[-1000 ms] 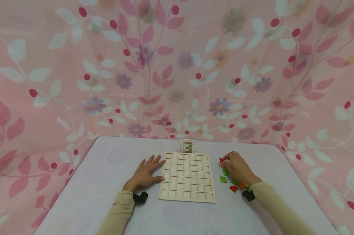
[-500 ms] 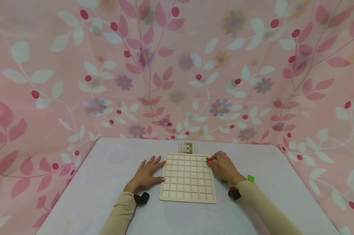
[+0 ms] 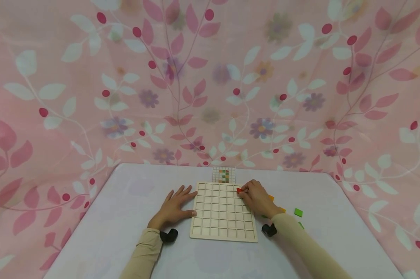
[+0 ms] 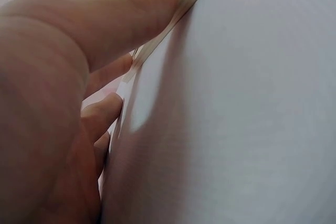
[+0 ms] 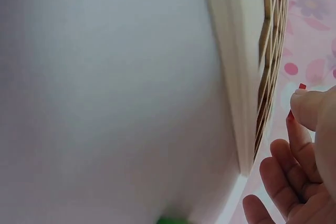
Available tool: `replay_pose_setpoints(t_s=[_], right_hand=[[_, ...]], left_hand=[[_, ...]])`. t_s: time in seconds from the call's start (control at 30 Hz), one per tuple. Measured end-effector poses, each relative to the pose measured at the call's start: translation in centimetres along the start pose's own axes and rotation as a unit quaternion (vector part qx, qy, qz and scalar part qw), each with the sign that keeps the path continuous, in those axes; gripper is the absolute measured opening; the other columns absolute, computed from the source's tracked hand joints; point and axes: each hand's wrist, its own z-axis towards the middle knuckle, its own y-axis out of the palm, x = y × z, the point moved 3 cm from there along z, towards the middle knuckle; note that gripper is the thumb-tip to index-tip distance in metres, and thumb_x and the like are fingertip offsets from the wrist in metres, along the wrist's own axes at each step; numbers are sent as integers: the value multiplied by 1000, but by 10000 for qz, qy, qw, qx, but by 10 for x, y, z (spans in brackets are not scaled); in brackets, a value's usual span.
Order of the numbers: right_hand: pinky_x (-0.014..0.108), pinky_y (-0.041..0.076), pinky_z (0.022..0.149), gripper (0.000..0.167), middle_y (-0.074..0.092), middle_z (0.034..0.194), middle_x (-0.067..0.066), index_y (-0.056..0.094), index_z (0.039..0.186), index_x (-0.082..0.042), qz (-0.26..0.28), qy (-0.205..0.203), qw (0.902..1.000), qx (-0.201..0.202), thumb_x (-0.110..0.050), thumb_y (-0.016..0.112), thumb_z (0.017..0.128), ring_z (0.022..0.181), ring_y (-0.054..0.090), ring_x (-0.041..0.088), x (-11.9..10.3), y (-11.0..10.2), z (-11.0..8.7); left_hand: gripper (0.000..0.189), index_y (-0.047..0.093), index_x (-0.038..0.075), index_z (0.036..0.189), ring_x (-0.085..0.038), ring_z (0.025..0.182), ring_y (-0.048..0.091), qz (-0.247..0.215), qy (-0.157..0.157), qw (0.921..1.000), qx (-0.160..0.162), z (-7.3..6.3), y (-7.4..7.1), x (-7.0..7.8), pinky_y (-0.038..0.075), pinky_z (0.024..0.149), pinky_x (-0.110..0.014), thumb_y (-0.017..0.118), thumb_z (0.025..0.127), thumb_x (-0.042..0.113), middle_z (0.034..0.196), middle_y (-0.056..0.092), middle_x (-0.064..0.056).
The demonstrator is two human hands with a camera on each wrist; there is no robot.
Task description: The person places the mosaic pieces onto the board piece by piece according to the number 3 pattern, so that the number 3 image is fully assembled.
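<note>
A pale wooden grid board (image 3: pixel 218 223) lies in the middle of the table, its square cells bare. My left hand (image 3: pixel 173 207) is spread flat at the board's left edge, thumb and forefinger touching the rim; the left wrist view shows the thumb (image 4: pixel 136 22) against the wooden edge. Between thumb and fingertips my right hand (image 3: pixel 258 197) pinches a small red piece (image 3: pixel 239 190) over the board's upper right cells. In the right wrist view the red piece (image 5: pixel 302 86) shows above the board's side, mostly covered by the thumb.
A printed card (image 3: pixel 224 175) with a coloured grid pattern lies behind the board. Right of the board are loose pieces, among them a green square (image 3: pixel 298 212) and an orange one (image 3: pixel 271 198), partly hidden by my right arm. A floral curtain (image 3: pixel 210 85) hangs behind the table.
My right hand has picked up the red piece from the loose pieces and moved left with it, over the board. The left hand stays at the board's left edge.
</note>
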Motion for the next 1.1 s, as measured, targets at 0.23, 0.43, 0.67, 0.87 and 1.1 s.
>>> replay_pose_setpoints(t_s=[0.23,0.43,0.67,0.87,1.1], right_hand=[[49,51,102,23,64,118,12,71,107,-4,34,63,10000,-34,-27,73,102,113,55,30,-12,8,9],[51,50,104,19,62,123,17,72,101,-4,-22,5,9999,-99,-23,74,100,117,53,35,-16,14,10],[50,49,104,18,62,124,16,74,98,-7,-84,-86,9998,-172,-24,74,101,118,53,33,-18,16,14],[49,49,102,16,62,125,14,74,97,-9,-54,-74,9996,-257,-24,76,99,117,53,31,-21,16,17],[44,52,98,13,62,123,9,75,93,-14,36,67,9993,-356,-26,78,97,113,54,27,-22,18,21]], left_hand=[[79,50,16,159,-44,163,19,55,-55,10000,-45,-1,1,0,9,127,-73,78,93,48,172,35,-16],[79,51,14,159,-46,162,22,92,-10,10000,18,-2,2,0,11,125,-75,79,93,47,171,37,-18],[79,51,15,159,-45,162,22,104,-70,9999,23,-2,-1,0,11,126,-74,79,92,46,171,36,-17],[80,51,15,159,-44,163,21,101,-37,9999,35,-2,2,-2,10,126,-74,79,92,47,171,36,-16],[81,52,16,158,-46,161,23,24,59,9998,171,-1,6,-4,11,125,-75,78,91,53,170,38,-18]])
